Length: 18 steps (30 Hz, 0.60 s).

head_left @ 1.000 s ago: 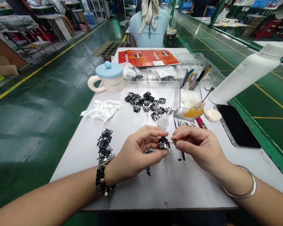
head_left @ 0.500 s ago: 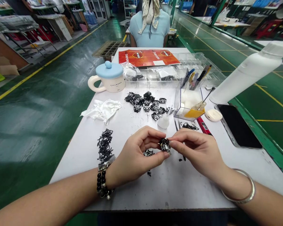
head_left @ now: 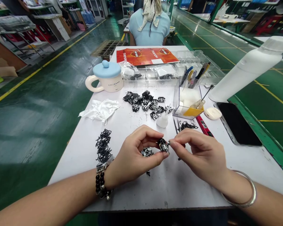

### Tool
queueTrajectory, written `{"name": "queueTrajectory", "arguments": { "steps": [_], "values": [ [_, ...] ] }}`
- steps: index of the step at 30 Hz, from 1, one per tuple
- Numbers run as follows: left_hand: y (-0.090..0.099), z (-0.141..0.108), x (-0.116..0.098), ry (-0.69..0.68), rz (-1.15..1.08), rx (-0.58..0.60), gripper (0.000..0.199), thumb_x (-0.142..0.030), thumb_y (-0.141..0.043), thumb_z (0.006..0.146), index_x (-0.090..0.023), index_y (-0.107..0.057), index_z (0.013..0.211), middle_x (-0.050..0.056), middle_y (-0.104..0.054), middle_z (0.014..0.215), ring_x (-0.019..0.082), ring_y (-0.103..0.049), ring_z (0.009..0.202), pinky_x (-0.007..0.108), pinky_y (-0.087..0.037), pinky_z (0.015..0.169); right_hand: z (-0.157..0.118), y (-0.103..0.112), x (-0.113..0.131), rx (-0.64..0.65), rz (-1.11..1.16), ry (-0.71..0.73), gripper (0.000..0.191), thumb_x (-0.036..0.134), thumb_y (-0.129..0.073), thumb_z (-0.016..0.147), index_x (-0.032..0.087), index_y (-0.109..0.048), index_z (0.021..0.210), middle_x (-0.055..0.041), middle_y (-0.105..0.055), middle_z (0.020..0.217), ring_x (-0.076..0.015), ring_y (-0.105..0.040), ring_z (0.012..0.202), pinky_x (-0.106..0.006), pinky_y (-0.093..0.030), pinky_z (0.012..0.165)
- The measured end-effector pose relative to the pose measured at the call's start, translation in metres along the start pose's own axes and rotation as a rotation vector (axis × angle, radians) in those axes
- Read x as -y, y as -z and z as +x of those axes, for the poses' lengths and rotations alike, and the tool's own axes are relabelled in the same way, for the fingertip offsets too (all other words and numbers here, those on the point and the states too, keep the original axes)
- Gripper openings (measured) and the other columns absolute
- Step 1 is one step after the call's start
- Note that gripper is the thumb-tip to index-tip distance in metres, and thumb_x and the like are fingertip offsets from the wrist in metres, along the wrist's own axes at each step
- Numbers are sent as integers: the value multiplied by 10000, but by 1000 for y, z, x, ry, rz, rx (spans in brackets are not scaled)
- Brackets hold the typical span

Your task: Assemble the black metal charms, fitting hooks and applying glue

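Between thumb and fingers, my left hand [head_left: 138,155] grips a small black and silver part [head_left: 163,145] above the white table [head_left: 179,191]. My right hand [head_left: 200,153] is closed in a pinch at the part's right side, on a tiny dark piece [head_left: 169,142] too small to name. Under my left fingers lies another black and silver part [head_left: 147,152]. Farther back is a pile of similar parts [head_left: 141,101]. Small black curved pieces are heaped at the left [head_left: 103,144], and more curved pieces [head_left: 188,125] lie behind my right hand.
A lidded mug [head_left: 108,78] and white cloth [head_left: 101,110] stand left. A small white bottle [head_left: 162,121], clear pen box [head_left: 188,100], red cutter [head_left: 204,125], phone [head_left: 240,124] and tall leaning white bottle [head_left: 247,70] are right. A person [head_left: 149,26] sits beyond the table.
My right fingertips have drawn slightly away from the part in my left hand, and a tiny piece now shows at them. The whole view has shifted a little.
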<state>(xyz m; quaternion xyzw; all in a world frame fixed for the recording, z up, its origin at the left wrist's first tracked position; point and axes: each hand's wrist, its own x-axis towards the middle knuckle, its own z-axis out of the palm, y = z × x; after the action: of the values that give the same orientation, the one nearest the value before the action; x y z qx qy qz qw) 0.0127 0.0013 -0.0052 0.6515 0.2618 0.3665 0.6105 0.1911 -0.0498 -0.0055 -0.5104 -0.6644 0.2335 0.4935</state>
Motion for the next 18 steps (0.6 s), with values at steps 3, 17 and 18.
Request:
{"name": "queueTrajectory", "arguments": {
  "steps": [3,17,18],
  "values": [
    [0,0,0,-4,15,-3,320,-84,-719,706,-150,-587,990,13,-546,925,84,-598,875,143,-531,806,0,-1,1,14,-19,10,95,121,-609,802,187,-591,735,-7,-620,663,-103,-556,609,-247,-449,547],
    [0,0,3,62,-38,13,321,-105,-733,703,-158,-591,986,4,-552,928,87,-618,867,154,-544,804,3,-1,4,23,-83,138,112,66,-587,785,158,-574,723,-19,-619,656,-83,-562,606,-200,-459,519],
    [0,-1,4,72,-43,11,322,-109,-735,702,-159,-592,986,4,-552,928,90,-620,866,161,-547,804,3,-1,4,22,-84,146,112,61,-587,782,154,-574,722,-22,-617,652,-83,-561,604,-197,-458,516]
  ]
}}
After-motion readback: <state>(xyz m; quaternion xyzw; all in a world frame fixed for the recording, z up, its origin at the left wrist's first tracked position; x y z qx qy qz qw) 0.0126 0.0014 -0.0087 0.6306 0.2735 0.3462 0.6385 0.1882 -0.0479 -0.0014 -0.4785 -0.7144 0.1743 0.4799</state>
